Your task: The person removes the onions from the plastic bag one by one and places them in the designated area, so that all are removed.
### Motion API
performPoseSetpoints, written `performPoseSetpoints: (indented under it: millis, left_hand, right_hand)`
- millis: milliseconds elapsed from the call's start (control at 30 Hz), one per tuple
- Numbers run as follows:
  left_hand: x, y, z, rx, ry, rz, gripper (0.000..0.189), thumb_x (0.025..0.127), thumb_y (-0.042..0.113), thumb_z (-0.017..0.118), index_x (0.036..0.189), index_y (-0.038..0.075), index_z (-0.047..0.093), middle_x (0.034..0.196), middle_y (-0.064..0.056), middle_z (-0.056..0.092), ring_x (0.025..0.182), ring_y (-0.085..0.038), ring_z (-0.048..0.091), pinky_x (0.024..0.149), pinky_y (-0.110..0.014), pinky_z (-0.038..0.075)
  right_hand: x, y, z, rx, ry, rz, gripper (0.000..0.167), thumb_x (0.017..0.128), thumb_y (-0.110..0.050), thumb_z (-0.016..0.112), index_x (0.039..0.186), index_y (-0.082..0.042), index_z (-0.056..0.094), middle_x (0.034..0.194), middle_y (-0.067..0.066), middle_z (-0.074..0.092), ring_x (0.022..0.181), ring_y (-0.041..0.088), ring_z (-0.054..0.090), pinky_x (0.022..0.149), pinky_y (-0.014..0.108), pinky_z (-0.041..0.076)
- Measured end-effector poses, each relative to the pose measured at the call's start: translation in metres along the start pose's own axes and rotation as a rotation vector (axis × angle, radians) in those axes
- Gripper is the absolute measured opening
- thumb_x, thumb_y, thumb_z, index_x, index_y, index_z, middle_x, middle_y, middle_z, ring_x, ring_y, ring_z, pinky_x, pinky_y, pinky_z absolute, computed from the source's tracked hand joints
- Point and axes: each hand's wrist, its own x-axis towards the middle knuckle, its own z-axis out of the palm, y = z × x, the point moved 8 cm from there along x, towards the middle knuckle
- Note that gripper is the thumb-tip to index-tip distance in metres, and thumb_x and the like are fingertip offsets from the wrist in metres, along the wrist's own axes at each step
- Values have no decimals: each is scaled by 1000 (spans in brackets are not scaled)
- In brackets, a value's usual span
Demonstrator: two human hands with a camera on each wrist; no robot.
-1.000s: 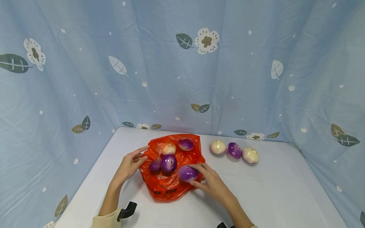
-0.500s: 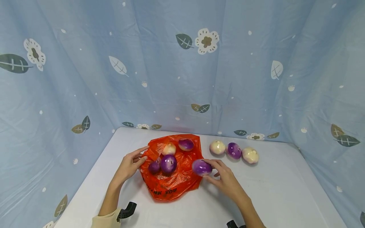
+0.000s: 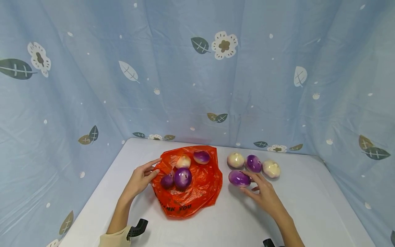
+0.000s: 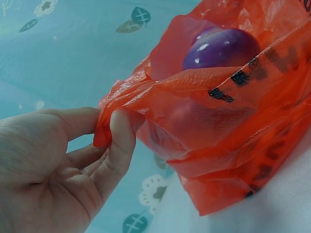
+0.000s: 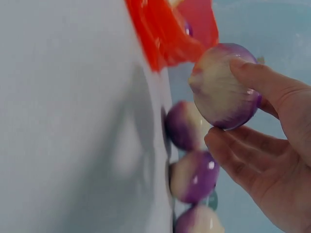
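Observation:
My left hand (image 3: 139,180) pinches the left edge of a red plastic bag (image 3: 200,192) between thumb and fingers. Several glossy purple and cream onions lie in the spread bag, among them a deep purple onion (image 3: 182,177); the left wrist view shows a purple onion (image 4: 223,48) at its mouth. To the right of the bag, my right hand (image 3: 266,197) grips a purple onion (image 3: 239,178) between thumb and fingers, lifted off the table. The cream base with its small tip shows on this held onion (image 5: 221,90) in the right wrist view.
Behind the held onion stand three more in a row: a cream onion (image 3: 236,160), a purple onion (image 3: 254,163) and another cream onion (image 3: 271,168). All are on a white table (image 3: 197,233), with a blue patterned curtain (image 3: 172,85) at its back and sides.
My right hand has carried the onion from over the bag to the right, close in front of the row. The left hand stays at the bag's edge.

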Motion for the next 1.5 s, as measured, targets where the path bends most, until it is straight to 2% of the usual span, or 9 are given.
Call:
performPoseSetpoints:
  millis: [500, 567, 733, 800, 900, 1000, 1100, 1333, 1500]
  left_hand:
    - [-1, 0, -1, 22, -2, -11, 44, 96, 21, 63, 140, 18, 56, 122, -22, 66, 99, -29, 72, 78, -30, 60]
    - [-1, 0, -1, 26, 0, -9, 44, 96, 21, 63, 140, 18, 56, 123, -22, 66, 99, -30, 71, 79, -30, 60]
    - [-1, -1, -1, 19, 2, -4, 44, 96, 20, 63, 139, 18, 56, 122, -22, 66, 98, -30, 72, 78, -31, 60]
    - [-1, -1, -1, 12, 0, -4, 44, 96, 20, 63, 139, 19, 56, 123, -22, 66, 99, -30, 72, 79, -30, 60]
    - [-1, 0, -1, 5, 2, -4, 44, 96, 19, 63, 139, 18, 56, 125, -22, 65, 100, -31, 71, 78, -30, 60]
    - [-1, 0, -1, 3, 4, -5, 45, 96, 18, 63, 140, 16, 55, 126, -23, 64, 100, -31, 71, 78, -31, 60]
    - [0, 0, -2, 11, 11, -3, 45, 96, 17, 63, 140, 15, 55, 125, -23, 65, 99, -31, 72, 77, -31, 61]
    - [-1, 1, -1, -8, -4, -3, 44, 95, 19, 64, 139, 17, 56, 119, -22, 68, 93, -27, 73, 73, -27, 60]
    - [-1, 0, 0, -18, -10, 0, 45, 96, 18, 63, 140, 15, 55, 120, -23, 67, 96, -29, 73, 75, -28, 60]
  right_hand:
    - [-24, 44, -51, -87, 132, 21, 61, 81, -19, 81, 136, -16, 56, 116, 10, 60, 95, 24, 64, 64, 20, 58]
    - [-25, 48, -59, -97, 153, 26, 62, 80, -17, 82, 136, -14, 56, 116, 12, 60, 95, 19, 64, 64, 19, 57]
    - [-25, 56, -80, -134, 190, 52, 63, 80, -19, 82, 136, -14, 56, 116, 14, 60, 97, -7, 54, 64, 12, 54]
    - [-24, 58, -88, -147, 201, 59, 63, 80, -20, 82, 137, -13, 56, 115, 15, 60, 96, -2, 59, 65, 8, 52]
    - [-22, 64, -98, -161, 208, 72, 63, 80, -20, 82, 137, -13, 55, 113, 16, 60, 96, 24, 66, 65, 4, 49]
    - [-20, 70, -104, -172, 204, 86, 64, 81, -20, 81, 138, -11, 54, 114, 19, 59, 97, 41, 65, 63, 10, 53]
    - [-19, 76, -107, -181, 203, 101, 64, 82, -20, 81, 139, -10, 53, 115, 22, 58, 98, 45, 64, 61, 22, 58]
    - [-18, 92, -112, -198, 232, 107, 63, 83, -21, 80, 137, -6, 53, 113, 23, 58, 99, 46, 63, 61, 12, 54]
    - [-18, 105, -117, -207, 253, 122, 62, 84, -21, 79, 137, -4, 52, 113, 26, 58, 99, 47, 63, 60, 28, 58]
